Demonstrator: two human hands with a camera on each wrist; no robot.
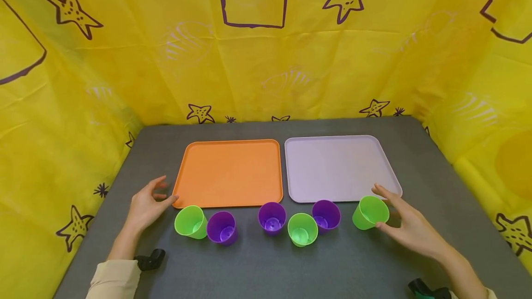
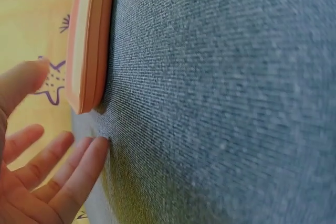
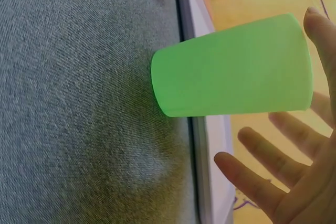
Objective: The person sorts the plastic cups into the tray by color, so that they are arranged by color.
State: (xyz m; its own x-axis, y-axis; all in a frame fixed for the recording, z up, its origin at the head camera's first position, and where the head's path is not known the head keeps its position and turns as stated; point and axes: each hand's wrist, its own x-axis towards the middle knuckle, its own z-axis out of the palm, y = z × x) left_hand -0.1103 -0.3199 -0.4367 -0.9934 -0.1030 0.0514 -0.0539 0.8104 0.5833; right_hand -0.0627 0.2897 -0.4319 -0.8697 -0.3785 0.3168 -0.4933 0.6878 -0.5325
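My right hand (image 1: pixel 409 227) is spread around the rim of the rightmost green cup (image 1: pixel 365 219), thumb on the near side and fingers behind. In the right wrist view that cup (image 3: pixel 231 72) stands upright on the cloth, the fingers straight and not closed on it. My left hand (image 1: pixel 147 204) hovers by the near left corner of the orange tray (image 1: pixel 232 174), fingers loosely extended and holding nothing. Close to its right stand a green cup (image 1: pixel 189 222) and a purple cup (image 1: pixel 220 232). The left wrist view shows the left fingers (image 2: pixel 86 171) below the tray's edge (image 2: pixel 92 45).
Along the trays' near side stand more upright cups: a purple one (image 1: pixel 272 220), a green one (image 1: pixel 302 234) and another purple one (image 1: pixel 328 218). A lilac tray (image 1: pixel 336 170) lies right of the orange one. Yellow patterned fabric (image 1: pixel 249 77) surrounds the grey table (image 1: pixel 266 271).
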